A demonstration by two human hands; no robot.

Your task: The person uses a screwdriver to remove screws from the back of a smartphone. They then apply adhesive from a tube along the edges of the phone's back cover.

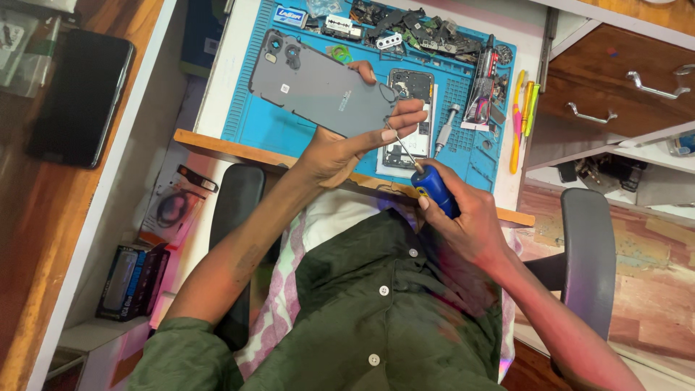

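Right hand [463, 213] grips a blue screwdriver [432, 185], tip at the grey back cover [318, 87] pinched in the left hand [347, 145]; the opened phone [407, 116] lies at one o'clock, cover already off, reassembly undone.

A blue work mat [275, 127] covers the white tabletop [217, 94], with loose small parts [413, 29] heaped along its far edge and an opened phone [407, 123] lying on it. Coloured pry tools [523, 108] lie just right of the mat. A dark phone [81, 98] rests on a wooden surface [36, 239] at far left.

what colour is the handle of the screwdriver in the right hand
Blue, with a black band near the shaft; the screwdriver handle shows best in the head view, in the right hand.
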